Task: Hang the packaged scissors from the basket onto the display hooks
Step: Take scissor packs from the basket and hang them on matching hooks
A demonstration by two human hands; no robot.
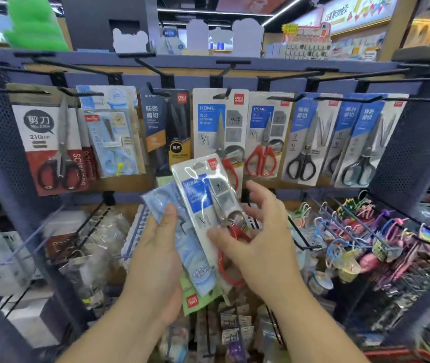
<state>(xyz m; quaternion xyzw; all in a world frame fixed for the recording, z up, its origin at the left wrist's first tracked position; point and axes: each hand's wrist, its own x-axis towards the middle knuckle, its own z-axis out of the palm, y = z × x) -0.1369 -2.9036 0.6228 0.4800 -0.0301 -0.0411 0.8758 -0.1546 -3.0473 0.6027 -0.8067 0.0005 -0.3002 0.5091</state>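
"Nearest the camera, lower centre: left hand (156, 258), status?" the note-taker asks.

"Grasping," the observer replies. "Thumb lies across a pale blue pack (195, 260); fingers hidden behind it. A green pack (200, 302) sticks out beneath, its logo upside down. Both sit fanned in the one grip."

"Right hand (261, 244)?"

"On the red-handled scissors pack (203, 195), which stands in front of the fan, leaning left, hang hole uppermost. Thumb presses the front by the red handles. The other fingers spread at its right edge. It reads as a pinch, though contact behind the card is hidden."

"Position of that pack relative to the display?"

"Held in the air before the rack, below the hanging row. Its top corner overlaps the foot of a hanging HOME pack (216, 121) of the same design. It is on no hook."

"Further back?"

"Row of black display hooks (224, 93), all loaded. Left to right: red-and-white pack (51, 148), light blue packs (114, 142), dark pack (166, 127), the hanging HOME pack, a second HOME pack (266, 137), then black-handled packs (304, 142). Lower right, well apart, pegs carry small coloured items (365, 231), too blurred to name."
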